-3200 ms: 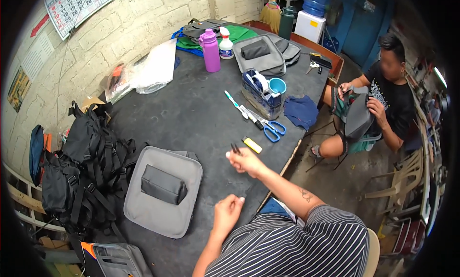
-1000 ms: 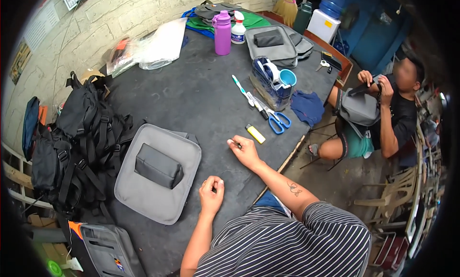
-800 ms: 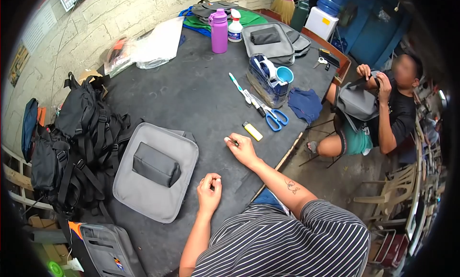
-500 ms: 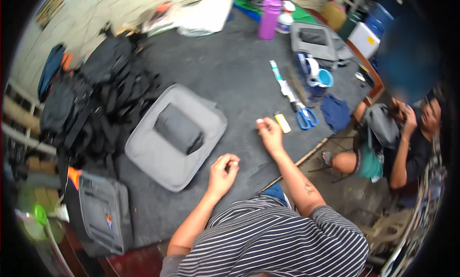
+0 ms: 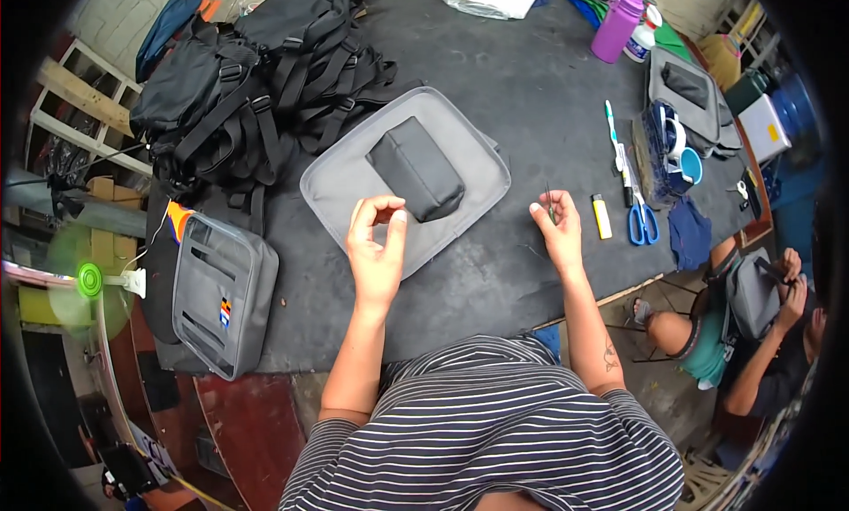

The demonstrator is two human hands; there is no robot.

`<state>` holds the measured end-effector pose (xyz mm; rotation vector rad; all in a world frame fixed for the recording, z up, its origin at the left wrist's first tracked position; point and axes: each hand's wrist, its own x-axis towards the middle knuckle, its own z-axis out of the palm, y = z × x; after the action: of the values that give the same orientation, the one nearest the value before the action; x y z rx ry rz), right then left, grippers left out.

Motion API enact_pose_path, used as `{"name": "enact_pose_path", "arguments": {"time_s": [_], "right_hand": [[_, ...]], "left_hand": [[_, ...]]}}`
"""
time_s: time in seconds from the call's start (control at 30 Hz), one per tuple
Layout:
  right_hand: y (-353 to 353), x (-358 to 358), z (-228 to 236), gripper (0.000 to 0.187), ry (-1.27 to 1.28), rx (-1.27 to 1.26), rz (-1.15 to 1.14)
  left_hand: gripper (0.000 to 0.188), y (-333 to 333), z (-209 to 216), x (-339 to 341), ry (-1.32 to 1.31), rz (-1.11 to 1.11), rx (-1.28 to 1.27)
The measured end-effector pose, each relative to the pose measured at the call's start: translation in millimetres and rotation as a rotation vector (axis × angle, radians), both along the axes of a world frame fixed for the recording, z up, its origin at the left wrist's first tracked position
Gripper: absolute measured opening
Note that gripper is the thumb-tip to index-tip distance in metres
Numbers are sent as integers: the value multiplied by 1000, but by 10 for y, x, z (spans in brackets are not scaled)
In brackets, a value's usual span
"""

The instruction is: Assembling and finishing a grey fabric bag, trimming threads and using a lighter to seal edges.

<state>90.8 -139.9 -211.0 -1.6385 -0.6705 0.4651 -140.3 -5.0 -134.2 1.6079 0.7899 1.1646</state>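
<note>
A grey fabric bag piece [image 5: 340,179] lies on the dark table in front of me, with a raised dark grey box-shaped pocket [image 5: 416,171] in its middle. Over its near edge is my left hand [image 5: 376,259], thumb and forefinger curved apart with nothing seen between them; I cannot tell whether it touches the fabric. To the right of the bag piece, my right hand [image 5: 561,232] pinches a thin dark tool with slim points [image 5: 549,197], mostly hidden by the fingers. Nearest to that hand is a yellow lighter [image 5: 602,217].
Blue-handled scissors [image 5: 643,224], a toothbrush [image 5: 611,122] and a tape-filled container [image 5: 659,157] lie right. Black strapped bags [image 5: 239,95] pile up far left, above a grey case [image 5: 217,294]. A purple bottle [image 5: 616,26] stands far right; a seated person [image 5: 752,325] handles a grey bag.
My view has swung left, shifting the table's things rightward in the picture. My left hand has come over the bag piece's near edge, its thumb and forefinger spreading. The thin tool now shows.
</note>
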Motion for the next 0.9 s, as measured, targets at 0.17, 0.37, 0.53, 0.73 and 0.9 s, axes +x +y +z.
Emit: {"name": "enact_pose_path", "arguments": {"time_s": [0.17,0.37,0.53,0.73,0.9], "right_hand": [[7,-211,-14,25,-47,-92,88],[-13,-407,146,34,-155,-205,197],[13,-415,121,31,-146,-220,188],[25,-366,109,31,-130,-214,172],[96,-251,226,29,182,101,133]], "left_hand": [[10,-98,-8,-2,193,-43,135],[15,-107,-100,-58,447,-139,337],[22,-210,-161,-130,585,-190,406],[31,-233,-120,-86,933,-170,575],[24,-32,110,-107,561,-127,506]]}}
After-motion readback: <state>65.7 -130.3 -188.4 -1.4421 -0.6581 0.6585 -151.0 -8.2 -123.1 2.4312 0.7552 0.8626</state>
